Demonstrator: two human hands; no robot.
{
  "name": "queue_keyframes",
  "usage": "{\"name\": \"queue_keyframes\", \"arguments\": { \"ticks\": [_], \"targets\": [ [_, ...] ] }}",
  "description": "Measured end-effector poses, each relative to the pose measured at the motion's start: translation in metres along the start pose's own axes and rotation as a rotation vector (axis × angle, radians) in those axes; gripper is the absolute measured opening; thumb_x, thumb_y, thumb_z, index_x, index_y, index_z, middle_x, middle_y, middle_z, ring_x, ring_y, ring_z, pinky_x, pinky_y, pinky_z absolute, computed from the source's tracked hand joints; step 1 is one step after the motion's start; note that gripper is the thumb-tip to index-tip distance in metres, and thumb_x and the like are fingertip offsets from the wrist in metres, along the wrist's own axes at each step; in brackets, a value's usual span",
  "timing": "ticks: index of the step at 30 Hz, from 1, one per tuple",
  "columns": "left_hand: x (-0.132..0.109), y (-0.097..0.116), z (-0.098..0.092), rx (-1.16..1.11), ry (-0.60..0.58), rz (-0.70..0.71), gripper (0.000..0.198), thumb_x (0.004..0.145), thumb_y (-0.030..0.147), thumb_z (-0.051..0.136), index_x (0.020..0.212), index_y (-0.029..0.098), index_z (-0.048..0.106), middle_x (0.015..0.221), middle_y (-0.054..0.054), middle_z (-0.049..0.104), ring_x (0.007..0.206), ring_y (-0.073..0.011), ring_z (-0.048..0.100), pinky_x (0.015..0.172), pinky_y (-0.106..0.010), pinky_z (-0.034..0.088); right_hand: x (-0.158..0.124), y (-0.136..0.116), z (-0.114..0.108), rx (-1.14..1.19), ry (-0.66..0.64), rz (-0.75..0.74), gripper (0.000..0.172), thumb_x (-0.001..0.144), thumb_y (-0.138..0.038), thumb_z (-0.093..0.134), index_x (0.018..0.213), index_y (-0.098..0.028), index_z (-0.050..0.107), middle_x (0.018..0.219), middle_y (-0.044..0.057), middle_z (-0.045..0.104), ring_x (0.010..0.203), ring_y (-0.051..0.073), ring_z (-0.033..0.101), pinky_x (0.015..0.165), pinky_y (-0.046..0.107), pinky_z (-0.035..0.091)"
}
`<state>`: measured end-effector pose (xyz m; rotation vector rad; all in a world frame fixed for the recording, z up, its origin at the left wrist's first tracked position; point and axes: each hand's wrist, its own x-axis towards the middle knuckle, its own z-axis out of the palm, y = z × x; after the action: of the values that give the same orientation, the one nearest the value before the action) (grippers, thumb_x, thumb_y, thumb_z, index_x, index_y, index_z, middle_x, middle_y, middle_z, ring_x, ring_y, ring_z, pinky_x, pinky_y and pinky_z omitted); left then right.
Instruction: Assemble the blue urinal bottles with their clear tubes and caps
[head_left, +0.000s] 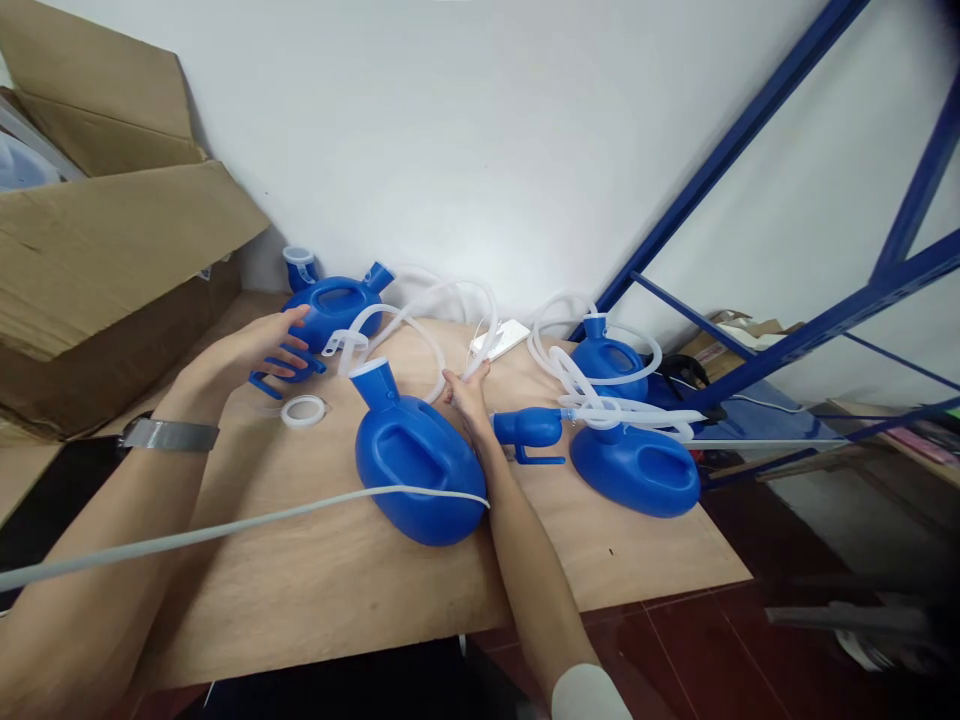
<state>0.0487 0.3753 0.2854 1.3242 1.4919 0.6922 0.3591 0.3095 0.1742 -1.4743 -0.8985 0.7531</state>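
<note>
My left hand [259, 345] is stretched out at the left with its fingers apart. It is beside a blue urinal bottle [330, 310] and over a small blue handled piece [300, 367], which it partly hides; I cannot tell whether it touches either. My right hand [471, 395] is closed around a translucent hose [493, 318] near the middle of the table. Another blue urinal bottle [420, 465] lies between my forearms, its neck tilted up to the left. A white ring cap [303, 411] lies near my left hand. Right of my right wrist is a blue handled mouthpiece [536, 428].
Two more blue bottles, one behind [600, 360] and one in front [637, 470], lie at the right with coiled hoses. A white card [506, 340] lies by the wall. An open cardboard box [112, 260] stands left; a blue metal rack [720, 150] rises right. A pale cord [225, 533] crosses the foreground.
</note>
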Motion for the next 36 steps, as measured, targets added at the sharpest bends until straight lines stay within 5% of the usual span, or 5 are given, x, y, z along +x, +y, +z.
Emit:
{"name": "queue_keyframes", "arguments": {
  "ticks": [6, 11, 16, 19, 36],
  "targets": [
    [-0.025, 0.012, 0.016, 0.401, -0.002, 0.545, 0.05, 0.094, 0.064, 0.065, 0.109, 0.017, 0.069, 0.101, -0.008, 0.072, 0.089, -0.0211, 0.065, 0.077, -0.029, 0.05, -0.007, 0.004, -0.004, -0.264, 0.156, -0.091, 0.112, 0.088, -0.03, 0.069, 0.174, -0.014, -0.001, 0.151, 0.024, 0.046, 0.121, 0.027, 0.065, 0.112, 0.044, 0.051],
    [-0.032, 0.013, 0.04, 0.612, -0.2, 0.861, 0.06, 0.089, 0.074, 0.054, 0.093, 0.018, 0.073, 0.091, -0.007, 0.072, 0.082, -0.0211, 0.064, 0.077, -0.031, 0.045, -0.012, -0.02, -0.008, -0.49, 0.274, -0.156, 0.109, 0.089, -0.025, 0.07, 0.175, -0.006, 0.005, 0.175, 0.029, 0.006, 0.167, 0.038, 0.013, 0.135, 0.051, 0.014],
    [-0.025, 0.008, 0.049, 0.612, -0.218, 0.861, 0.064, 0.089, 0.075, 0.048, 0.064, 0.017, 0.058, 0.063, -0.003, 0.053, 0.06, -0.0142, 0.045, 0.061, -0.031, 0.032, -0.051, -0.075, -0.013, -0.361, -0.206, -0.237, 0.067, 0.106, -0.053, 0.054, 0.16, -0.014, 0.053, 0.162, 0.016, 0.05, 0.152, 0.026, 0.049, 0.129, 0.038, 0.037],
    [-0.024, 0.007, 0.045, 0.549, -0.251, 0.848, 0.064, 0.082, 0.076, 0.055, 0.062, 0.016, 0.06, 0.06, -0.002, 0.049, 0.06, -0.0126, 0.04, 0.058, -0.03, 0.03, -0.089, -0.098, -0.004, -0.535, -0.542, -0.176, 0.097, 0.097, -0.079, 0.058, 0.171, -0.02, 0.038, 0.17, 0.014, 0.043, 0.156, 0.033, 0.045, 0.129, 0.049, 0.037],
    [-0.014, 0.005, 0.06, 0.335, -0.296, 0.699, 0.051, 0.073, 0.063, 0.055, 0.055, 0.019, 0.038, 0.06, -0.001, 0.031, 0.058, -0.0103, 0.029, 0.056, -0.028, 0.024, -0.118, -0.115, 0.021, -0.869, -0.662, -0.286, 0.097, 0.104, -0.047, 0.068, 0.178, -0.015, 0.014, 0.173, 0.018, 0.038, 0.158, 0.038, 0.042, 0.128, 0.055, 0.038]
  ]
}}
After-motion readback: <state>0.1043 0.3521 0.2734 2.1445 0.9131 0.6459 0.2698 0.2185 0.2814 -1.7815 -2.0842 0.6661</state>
